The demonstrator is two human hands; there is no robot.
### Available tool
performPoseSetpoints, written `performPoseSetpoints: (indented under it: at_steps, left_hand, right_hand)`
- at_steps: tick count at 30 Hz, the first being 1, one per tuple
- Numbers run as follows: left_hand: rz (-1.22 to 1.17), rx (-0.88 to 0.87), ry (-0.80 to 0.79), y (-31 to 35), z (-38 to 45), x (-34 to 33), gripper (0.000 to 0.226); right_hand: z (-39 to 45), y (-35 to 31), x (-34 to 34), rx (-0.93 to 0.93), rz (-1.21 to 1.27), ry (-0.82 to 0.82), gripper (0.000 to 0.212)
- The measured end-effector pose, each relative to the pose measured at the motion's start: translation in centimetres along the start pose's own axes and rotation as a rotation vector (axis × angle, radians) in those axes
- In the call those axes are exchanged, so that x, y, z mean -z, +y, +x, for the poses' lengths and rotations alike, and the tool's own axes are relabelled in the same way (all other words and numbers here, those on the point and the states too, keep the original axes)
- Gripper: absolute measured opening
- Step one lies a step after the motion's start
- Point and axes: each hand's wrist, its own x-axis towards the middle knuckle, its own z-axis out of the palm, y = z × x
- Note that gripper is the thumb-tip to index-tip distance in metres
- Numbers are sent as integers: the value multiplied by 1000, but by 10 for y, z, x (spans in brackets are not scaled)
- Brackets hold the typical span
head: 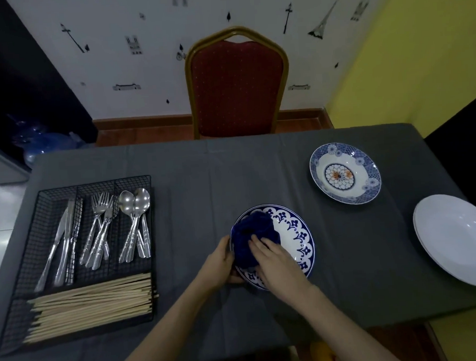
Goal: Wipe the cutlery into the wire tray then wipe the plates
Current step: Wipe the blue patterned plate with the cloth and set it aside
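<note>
Low in the centre of the frame, the right hand (274, 261) presses a bunched dark blue cloth (252, 234) onto a blue-patterned plate (300, 240), fingers laid fairly flat over the fabric. The left hand (222, 264) curls round the plate's near-left rim, steadying it. The cutlery step looks finished: knives (65, 242), forks (100, 229), spoons (135, 221) and chopsticks (91, 304) all lie in the wire tray (21, 277) at the left. The plates are now in hand. Next would likely be sweeping the cloth round the uncovered right side, then moving on to the floral bowl-plate (369, 184) at upper right or the white plates (460, 240) stacked at the right edge. Everything rests on a grey tablecloth (203, 176); beyond it stand a red chair (237, 83), a white wall with decals and a yellow wall.
</note>
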Motion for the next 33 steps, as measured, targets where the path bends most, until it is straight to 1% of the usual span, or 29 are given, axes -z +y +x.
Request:
performPoseSetpoints:
  at_steps: [4, 6, 9, 11, 13, 15, 18, 20, 22, 25, 27, 29, 31, 33]
  left_hand:
    - [-6, 37, -12, 3, 0, 2, 37]
    - [21, 35, -16, 4, 1, 3, 36]
    - [111, -6, 7, 6, 3, 4, 38]
    - [151, -24, 32, 6, 6, 3, 38]
    - [174, -31, 49, 6, 7, 1, 35]
    - [185, -29, 51, 6, 6, 0, 32]
    - [248, -9, 30, 7, 4, 0, 35]
    - [279, -3, 30, 8, 4, 0, 33]
    - [297, -3, 33, 8, 4, 1, 31]
    - [299, 22, 26, 12, 2, 1, 33]
    - [303, 31, 18, 11, 3, 2, 35]
    - [314, 29, 15, 11, 3, 3, 37]
    - [307, 28, 14, 10, 3, 2, 39]
    - [307, 22, 7, 11, 1, 2, 39]
  right_hand:
    - [25, 1, 7, -89, 10, -10, 64]
    - [21, 9, 11, -152, -21, 8, 62]
    - [1, 37, 18, -274, -130, 47, 53]
    - [-19, 48, 23, -255, -154, 66, 47]
    - [-38, 48, 22, -196, -164, 78, 42]
    - [-48, 42, 17, -162, -96, 57, 45]
    - [-42, 28, 11, -137, 105, 65, 53]
    - [-27, 12, 8, -58, 111, 57, 59]
    - [-6, -3, 10, -27, 54, 62, 59]
    - [21, -9, 14, -88, -11, 78, 58]
    - [25, -4, 13, -154, -42, 63, 61]
    - [17, 10, 13, -221, -83, 56, 62]
    - [0, 28, 16, -262, -115, 48, 57]
    - [-18, 41, 22, -253, -85, 26, 55]
